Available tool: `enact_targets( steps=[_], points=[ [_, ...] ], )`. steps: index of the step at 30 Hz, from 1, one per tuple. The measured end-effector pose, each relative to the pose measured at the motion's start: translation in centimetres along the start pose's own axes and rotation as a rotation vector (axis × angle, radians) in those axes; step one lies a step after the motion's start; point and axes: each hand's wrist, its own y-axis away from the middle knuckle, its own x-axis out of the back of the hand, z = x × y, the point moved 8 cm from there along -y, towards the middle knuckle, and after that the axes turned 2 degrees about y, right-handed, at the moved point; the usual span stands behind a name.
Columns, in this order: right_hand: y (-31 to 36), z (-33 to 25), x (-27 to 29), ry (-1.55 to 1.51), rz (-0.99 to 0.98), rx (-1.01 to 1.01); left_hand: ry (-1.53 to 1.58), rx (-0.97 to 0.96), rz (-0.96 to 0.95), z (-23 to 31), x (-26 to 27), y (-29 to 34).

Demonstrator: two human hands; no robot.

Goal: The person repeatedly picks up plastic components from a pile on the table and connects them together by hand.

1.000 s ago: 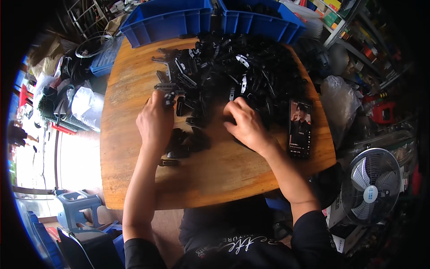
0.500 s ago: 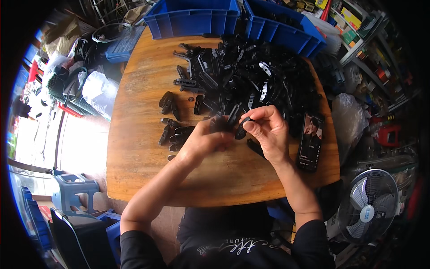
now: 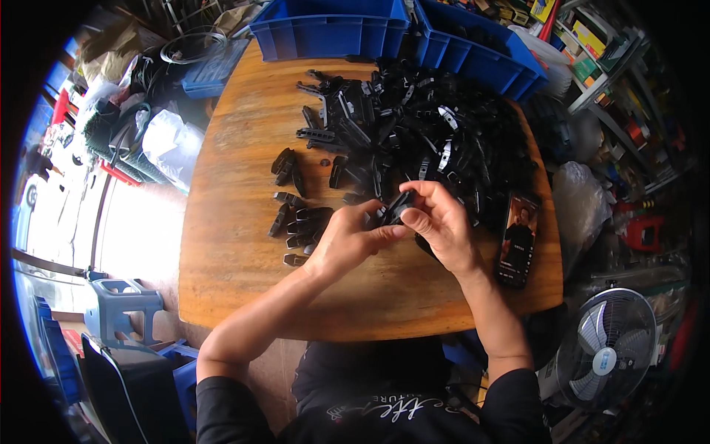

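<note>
Both hands meet over the near middle of the wooden table (image 3: pixel 244 288), holding a black plastic part (image 3: pixel 397 208) between them. My left hand (image 3: pixel 355 235) grips it from the left with thumb and fingers. My right hand (image 3: pixel 442 226) pinches it from the right; whether it is one piece or two pressed together I cannot tell. Beyond the hands spreads a large heap of black plastic parts (image 3: pixel 473 140), some with silvery faces. Left of my left hand lies a smaller group of black parts (image 3: pixel 299 222), set apart from the heap.
Two blue bins (image 3: pixel 333 38) stand along the table's far edge. A phone with a lit screen (image 3: pixel 517 240) lies at the right. Off the table are a fan (image 3: pixel 605 360) at lower right, a blue stool (image 3: pixel 124 311) at left and crowded shelves (image 3: pixel 614 81) at far right.
My left hand has moved in toward the right hand, bringing its black part against the one held there. The whole view has shifted slightly.
</note>
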Motion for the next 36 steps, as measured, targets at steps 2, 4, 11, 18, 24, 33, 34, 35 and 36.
enact_targets(
  steps=[2,4,11,18,24,33,34,35,36],
  points=[
    [0.2,-0.5,-0.2,0.089,-0.046,-0.061,-0.016,0.073,-0.045,0.1,-0.4,0.1],
    [0.2,-0.9,-0.2,0.042,-0.013,-0.068,-0.076,0.054,-0.078,0.1,-0.4,-0.1],
    [-0.3,-5.0,0.8,0.614,0.146,0.363,-0.407,-0.418,0.080,2.2,2.0,-3.3],
    [-0.7,-2.7,2.6,1.020,0.126,0.451,-1.263,-0.457,0.481,2.3,9.5,-6.5],
    [-2.1,-0.8,0.1,1.260,0.128,0.468,-1.169,-0.507,0.510,4.0,7.1,-4.6],
    [-0.9,-2.6,2.5,0.741,0.154,0.218,0.158,-0.053,0.185,1.1,4.2,-2.4],
    [-0.6,-2.3,2.5,0.575,0.108,0.113,0.149,-0.021,0.171,0.6,3.9,-2.3],
    [-0.2,-3.4,1.9,0.588,0.062,0.198,0.149,0.000,0.151,0.5,3.6,-2.1],
    [0.0,-3.5,1.4,0.528,0.014,0.168,0.091,-0.007,0.111,0.4,3.2,-2.2]
  ],
)
